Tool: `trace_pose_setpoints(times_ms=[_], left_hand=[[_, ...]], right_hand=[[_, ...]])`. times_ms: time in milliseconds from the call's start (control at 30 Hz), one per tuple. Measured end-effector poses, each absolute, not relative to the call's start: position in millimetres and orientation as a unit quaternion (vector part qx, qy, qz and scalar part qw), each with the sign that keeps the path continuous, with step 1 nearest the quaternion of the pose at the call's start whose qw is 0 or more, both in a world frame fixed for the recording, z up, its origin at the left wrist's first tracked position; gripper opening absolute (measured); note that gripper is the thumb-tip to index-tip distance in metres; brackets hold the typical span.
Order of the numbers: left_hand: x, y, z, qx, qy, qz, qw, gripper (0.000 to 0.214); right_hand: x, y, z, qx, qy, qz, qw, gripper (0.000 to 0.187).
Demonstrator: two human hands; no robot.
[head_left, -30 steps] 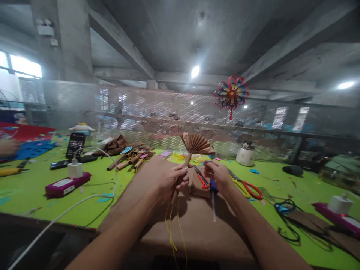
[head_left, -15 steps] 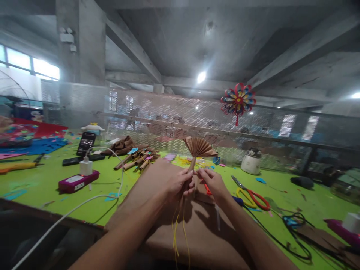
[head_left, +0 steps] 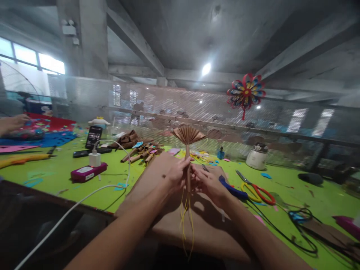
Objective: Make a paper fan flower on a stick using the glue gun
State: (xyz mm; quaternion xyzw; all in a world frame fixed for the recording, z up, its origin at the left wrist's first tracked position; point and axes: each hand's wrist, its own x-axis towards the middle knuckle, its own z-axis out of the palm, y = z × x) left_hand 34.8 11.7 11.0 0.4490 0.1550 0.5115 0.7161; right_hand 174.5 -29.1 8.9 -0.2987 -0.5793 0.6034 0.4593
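A brown pleated paper fan stands upright in front of me, spread out above a rolled paper handle. My left hand is closed around that handle, thumb on its front. Fingers of my right hand are curled against the handle's lower part from the other side; their tips are partly hidden. Yellow strings dangle below the handle. Just right of my right hand lies a blue-handled tool with a black cord, its front partly covered by the hand. Brown cardboard lies under both hands.
Scissors with yellow and red handles lie on the green table. To the left are a purple power strip, a white cable and a phone. Rolled brown paper pieces lie behind. Another person's hand shows at far left.
The fan has turned more face-on and upright and shifted slightly left. My right hand has come closer, its fingers now against the handle's lower part. The view has swung slightly.
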Motion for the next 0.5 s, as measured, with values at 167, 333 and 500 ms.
trace_pose_setpoints(times_ms=[167, 333, 500], left_hand=[[34.7, 11.6, 16.1, 0.412, 0.130, 0.548, 0.716, 0.010], [36.3, 6.9, 22.0, 0.405, 0.161, 0.568, 0.698, 0.015], [34.8, 8.6, 22.8, 0.406, 0.174, 0.582, 0.683, 0.011]], right_hand=[[164.6, -39.5, 4.9, -0.296, -0.587, 0.629, 0.415, 0.045], [156.2, -45.2, -7.0, -0.319, -0.575, 0.654, 0.374, 0.036], [150.6, -48.7, -18.5, -0.302, -0.592, 0.685, 0.300, 0.038]])
